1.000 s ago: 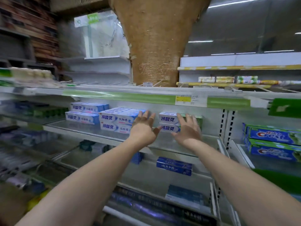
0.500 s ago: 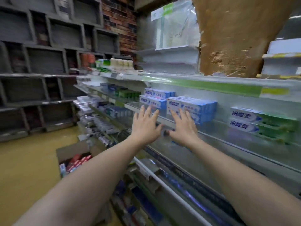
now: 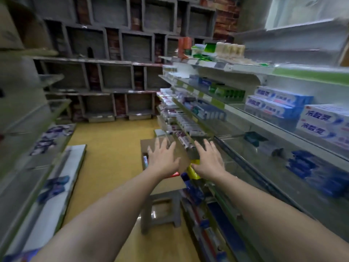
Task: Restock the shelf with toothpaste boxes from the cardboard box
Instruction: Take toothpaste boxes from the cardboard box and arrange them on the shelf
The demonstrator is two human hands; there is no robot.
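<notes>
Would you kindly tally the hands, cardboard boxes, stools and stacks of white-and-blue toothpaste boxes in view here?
Hands: 2, the left hand and the right hand
Cardboard box: 1
Stool: 1
Stacks of white-and-blue toothpaste boxes: 2, the farther stack and the nearer stack
Total: 6

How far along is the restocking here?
Done: stacked toothpaste boxes sit on the shelf. In hand: nothing; the left hand and right hand, both open, reach toward the cardboard box on the stool. Left: packs show inside the box, and the shelf has bare space.
</notes>
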